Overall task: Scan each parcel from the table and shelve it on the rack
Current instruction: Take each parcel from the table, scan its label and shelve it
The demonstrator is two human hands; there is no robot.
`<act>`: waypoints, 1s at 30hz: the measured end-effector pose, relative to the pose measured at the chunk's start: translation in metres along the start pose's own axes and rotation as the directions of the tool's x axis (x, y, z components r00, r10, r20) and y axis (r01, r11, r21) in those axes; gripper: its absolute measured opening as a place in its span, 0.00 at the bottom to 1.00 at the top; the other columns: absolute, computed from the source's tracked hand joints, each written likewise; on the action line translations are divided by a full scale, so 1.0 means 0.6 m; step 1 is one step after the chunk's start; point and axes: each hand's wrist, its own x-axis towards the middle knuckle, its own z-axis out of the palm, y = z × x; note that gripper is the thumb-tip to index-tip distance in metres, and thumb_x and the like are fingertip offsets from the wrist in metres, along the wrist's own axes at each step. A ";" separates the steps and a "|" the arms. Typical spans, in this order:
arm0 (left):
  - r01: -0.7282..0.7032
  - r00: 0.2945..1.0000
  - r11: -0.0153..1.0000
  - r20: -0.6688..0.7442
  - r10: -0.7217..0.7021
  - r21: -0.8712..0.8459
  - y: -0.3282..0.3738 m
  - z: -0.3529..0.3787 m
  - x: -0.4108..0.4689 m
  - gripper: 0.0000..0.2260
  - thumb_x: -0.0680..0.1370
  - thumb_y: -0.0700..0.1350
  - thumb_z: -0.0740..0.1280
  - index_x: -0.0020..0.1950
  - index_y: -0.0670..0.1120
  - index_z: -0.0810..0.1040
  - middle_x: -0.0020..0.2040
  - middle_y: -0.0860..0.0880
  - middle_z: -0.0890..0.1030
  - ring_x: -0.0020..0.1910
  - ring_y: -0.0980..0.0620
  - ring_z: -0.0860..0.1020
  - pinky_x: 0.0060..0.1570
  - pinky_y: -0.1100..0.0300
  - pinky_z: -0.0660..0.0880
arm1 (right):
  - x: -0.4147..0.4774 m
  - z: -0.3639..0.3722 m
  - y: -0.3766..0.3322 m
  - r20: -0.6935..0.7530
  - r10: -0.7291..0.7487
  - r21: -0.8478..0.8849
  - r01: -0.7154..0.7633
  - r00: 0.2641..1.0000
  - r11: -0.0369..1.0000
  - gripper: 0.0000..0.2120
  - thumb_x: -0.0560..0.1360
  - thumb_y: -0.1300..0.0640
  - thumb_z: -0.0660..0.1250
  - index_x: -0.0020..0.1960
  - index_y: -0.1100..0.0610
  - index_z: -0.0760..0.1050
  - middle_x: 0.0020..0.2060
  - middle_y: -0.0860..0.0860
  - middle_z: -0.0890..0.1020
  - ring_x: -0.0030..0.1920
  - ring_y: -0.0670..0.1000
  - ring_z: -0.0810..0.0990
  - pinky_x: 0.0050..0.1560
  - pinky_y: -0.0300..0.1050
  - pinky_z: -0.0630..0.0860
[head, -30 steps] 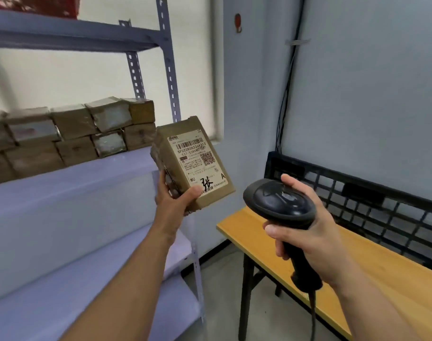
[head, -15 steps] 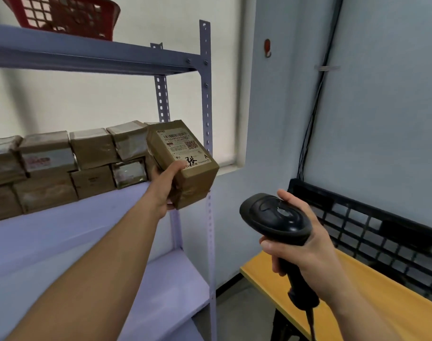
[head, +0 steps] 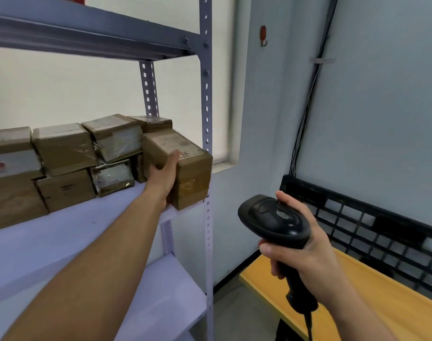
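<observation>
My left hand (head: 163,175) grips a brown cardboard parcel (head: 189,168) with a printed label on top, at the right end of the rack's middle shelf (head: 62,232). The parcel's base seems to sit on the shelf's front right corner, beside the rack's upright post (head: 206,119). Several taped brown parcels (head: 62,163) are stacked two high along the shelf to its left. My right hand (head: 306,252) holds a black handheld barcode scanner (head: 274,219) by its handle, lower right, over the table's end.
A yellow-topped table (head: 372,299) stands at the lower right with a black plastic grid crate (head: 372,225) on it against the wall. A lower rack shelf (head: 165,296) sits below. An upper shelf (head: 87,38) runs overhead. Black cables run down the wall.
My left hand carried the parcel from in front of the scanner up and left to the shelf's right end. The view turned toward the rack; the scanner hand stayed low at the right.
</observation>
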 end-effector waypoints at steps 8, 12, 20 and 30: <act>-0.241 0.968 0.897 0.026 0.250 0.371 -0.030 -0.003 0.022 0.59 0.58 0.65 0.76 0.78 0.59 0.42 0.75 0.44 0.63 0.73 0.42 0.65 0.69 0.40 0.66 | -0.001 0.006 -0.001 -0.012 -0.023 -0.003 0.023 1.000 1.000 0.42 0.58 0.62 0.77 0.66 0.36 0.69 0.50 0.61 0.82 0.29 0.58 0.79 0.30 0.48 0.78; -0.296 0.948 0.852 0.023 0.318 0.431 -0.047 -0.008 0.031 0.52 0.64 0.60 0.75 0.78 0.59 0.45 0.74 0.44 0.65 0.71 0.41 0.66 0.67 0.38 0.68 | -0.008 0.004 0.001 -0.014 -0.034 -0.002 0.034 0.999 0.999 0.42 0.58 0.62 0.77 0.67 0.36 0.69 0.45 0.60 0.83 0.29 0.59 0.78 0.30 0.48 0.78; -0.338 0.923 0.809 0.002 0.385 0.481 -0.064 -0.011 0.008 0.55 0.59 0.68 0.72 0.78 0.57 0.46 0.77 0.47 0.61 0.74 0.43 0.63 0.69 0.39 0.65 | -0.034 -0.008 0.016 -0.042 -0.038 -0.065 0.035 0.998 0.997 0.42 0.64 0.68 0.76 0.69 0.38 0.67 0.41 0.58 0.83 0.29 0.60 0.78 0.30 0.51 0.78; -0.498 0.759 0.638 -0.060 0.648 0.588 -0.134 0.044 -0.183 0.36 0.72 0.55 0.73 0.75 0.43 0.63 0.74 0.39 0.63 0.73 0.41 0.61 0.72 0.46 0.60 | -0.118 -0.092 0.025 -0.067 -0.020 -0.070 0.015 0.998 0.997 0.42 0.67 0.71 0.76 0.69 0.38 0.68 0.40 0.55 0.83 0.28 0.60 0.78 0.30 0.53 0.77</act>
